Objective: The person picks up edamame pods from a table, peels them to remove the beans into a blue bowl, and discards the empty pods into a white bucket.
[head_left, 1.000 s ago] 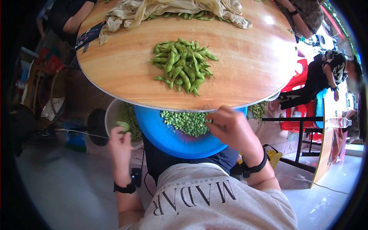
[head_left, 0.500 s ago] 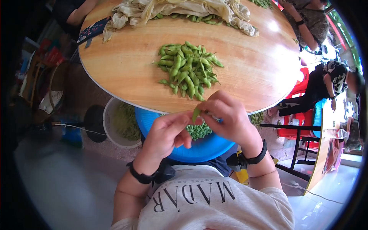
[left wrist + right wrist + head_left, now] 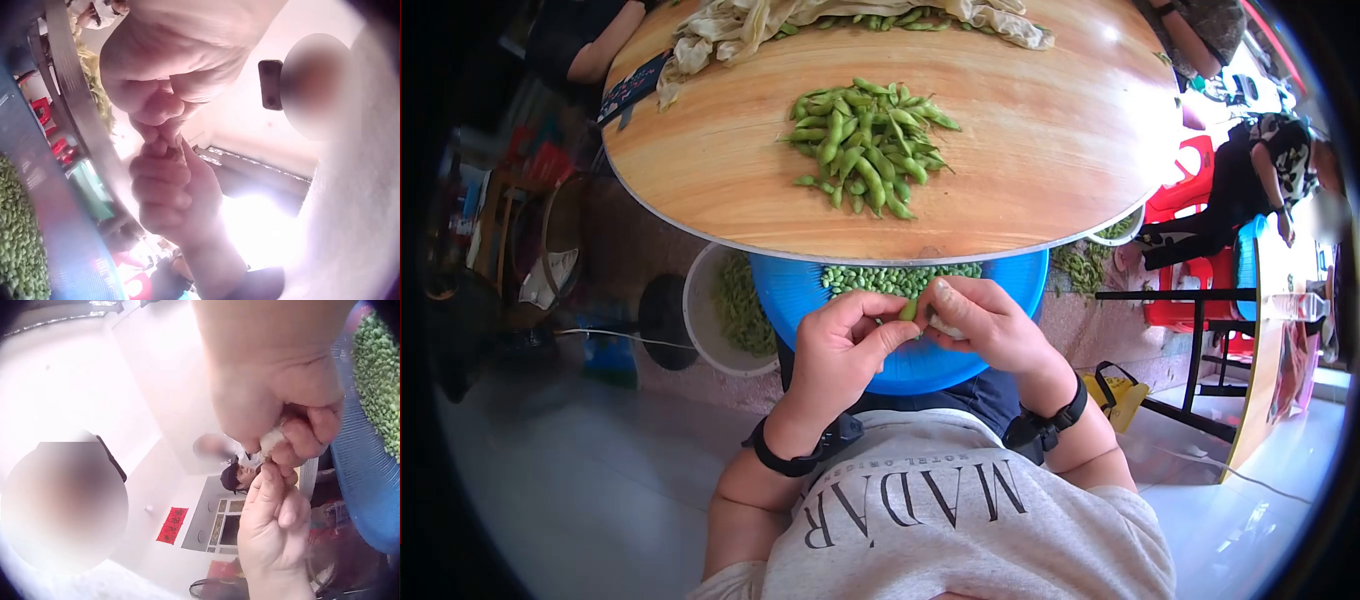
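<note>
Over the blue basin (image 3: 990,372), both hands meet at one green edamame pod (image 3: 909,310). My left hand (image 3: 840,345) pinches it upright between thumb and forefinger. The curled fingers of my right hand (image 3: 995,325) grip at its side, and a whitish patch (image 3: 272,441) shows among them in the right wrist view. That view also has the fingertips of the two hands touching, with the pod mostly hidden. Shelled green beans (image 3: 880,277) lie in the basin, just beyond the hands. A pile of whole pods (image 3: 870,145) sits on the wooden table (image 3: 1040,170).
A pale bucket (image 3: 703,335) with green pods or husks stands left of the basin. Crumpled cloth (image 3: 750,40) covers more pods at the table's far side. Several people are around, one bending at the right by red chairs (image 3: 1190,180). A yellow bag (image 3: 1118,395) is on the floor.
My left hand has come from above the bucket at the left, where it held a pod or husk, to meet the right hand. The pod now sits between both hands, nearer my body.
</note>
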Motion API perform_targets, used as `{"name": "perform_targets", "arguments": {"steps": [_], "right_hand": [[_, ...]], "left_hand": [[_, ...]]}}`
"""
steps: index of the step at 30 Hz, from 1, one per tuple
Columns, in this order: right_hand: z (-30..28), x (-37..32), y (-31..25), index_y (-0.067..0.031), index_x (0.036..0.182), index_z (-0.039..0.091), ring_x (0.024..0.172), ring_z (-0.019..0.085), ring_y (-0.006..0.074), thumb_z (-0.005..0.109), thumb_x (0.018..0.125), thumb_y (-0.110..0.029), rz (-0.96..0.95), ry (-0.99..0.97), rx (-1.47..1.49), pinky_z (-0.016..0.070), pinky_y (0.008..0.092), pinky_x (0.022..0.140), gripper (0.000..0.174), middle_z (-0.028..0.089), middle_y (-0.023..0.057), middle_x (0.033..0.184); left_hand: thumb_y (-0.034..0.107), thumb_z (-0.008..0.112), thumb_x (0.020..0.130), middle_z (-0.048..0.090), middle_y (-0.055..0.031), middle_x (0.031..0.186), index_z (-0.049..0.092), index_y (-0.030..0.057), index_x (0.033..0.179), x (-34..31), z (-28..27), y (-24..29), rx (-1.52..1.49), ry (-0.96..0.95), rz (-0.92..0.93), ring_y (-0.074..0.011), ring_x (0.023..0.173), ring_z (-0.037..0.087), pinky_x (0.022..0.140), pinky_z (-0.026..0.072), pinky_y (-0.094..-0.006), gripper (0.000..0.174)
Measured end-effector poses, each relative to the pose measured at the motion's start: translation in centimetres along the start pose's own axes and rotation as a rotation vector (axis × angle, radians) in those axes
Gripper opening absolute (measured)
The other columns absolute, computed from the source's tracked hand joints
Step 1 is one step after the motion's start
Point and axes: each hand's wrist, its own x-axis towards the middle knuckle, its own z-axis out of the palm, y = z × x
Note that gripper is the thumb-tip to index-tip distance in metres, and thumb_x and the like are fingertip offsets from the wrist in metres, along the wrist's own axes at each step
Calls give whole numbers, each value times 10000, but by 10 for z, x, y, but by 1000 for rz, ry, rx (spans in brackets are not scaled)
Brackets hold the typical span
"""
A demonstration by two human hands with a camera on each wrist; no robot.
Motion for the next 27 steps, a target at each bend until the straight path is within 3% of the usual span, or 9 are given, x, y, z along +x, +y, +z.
{"name": "perform_targets", "arguments": {"steps": [1, 5, 8, 12, 18, 23, 25, 27], "right_hand": [[10, -2, -5, -10, 914, 577, 613, 414, 51, 393, 937, -362, 8, 51, -3, 350, 185, 512, 398, 480, -13, 696], [12, -4, -1, -3, 935, 579, 619, 421, 52, 417, 931, -350, -55, -57, -37, 369, 190, 519, 383, 473, -6, 687], [17, -6, 3, -2, 936, 581, 611, 434, 59, 432, 927, -331, -85, 37, -84, 382, 202, 521, 362, 483, -8, 682], [20, -5, 7, 0, 857, 575, 558, 446, 70, 463, 913, -292, -180, 41, -221, 382, 224, 495, 318, 501, -8, 624], [21, -8, 15, 14, 772, 558, 512, 460, 97, 454, 910, -272, -282, 90, -343, 385, 262, 471, 334, 494, 28, 552], [20, -7, 23, 16, 779, 549, 536, 480, 101, 474, 906, -283, -325, 65, -381, 396, 269, 486, 334, 509, 45, 573], [14, -9, 29, 26, 835, 549, 568, 492, 111, 503, 897, -293, -332, -31, -443, 411, 266, 517, 329, 528, 61, 615], [14, -11, 25, 23, 836, 549, 565, 493, 125, 561, 858, -316, -385, 31, -633, 414, 283, 516, 339, 531, 89, 615]], "left_hand": [[19, 672, 741, 604, -43, 698, 614, -9, 876, -1, 1, -3, 78, 11, 85, -62, 540, 518, 458, 405, -208, 150], [-18, 677, 709, 561, -39, 646, 612, -27, 786, -8, 4, 9, 352, 63, 297, -77, 527, 489, 453, 374, -214, 101], [-34, 676, 676, 550, -75, 626, 601, -31, 764, -10, 3, 11, 495, 60, 479, -112, 513, 499, 458, 390, -237, 116], [-49, 650, 686, 565, -80, 634, 591, -31, 754, -14, 6, 6, 496, 101, 486, -114, 488, 500, 438, 395, -240, 93], [-27, 614, 764, 574, -40, 628, 589, -29, 790, -24, 13, -15, 303, 143, 314, -66, 462, 485, 405, 367, -204, 36], [56, 608, 805, 571, -85, 646, 597, -5, 836, -19, 0, -27, -484, -17, -176, -76, 437, 432, 385, 316, -181, 68], [59, 611, 802, 570, -91, 646, 594, -6, 828, -21, -6, -33, -625, -35, -286, -81, 429, 434, 379, 317, -181, 72], [50, 602, 802, 559, -88, 633, 582, -17, 816, -20, -6, -36, -648, -40, -324, -86, 428, 437, 369, 307, -188, 70]]}}
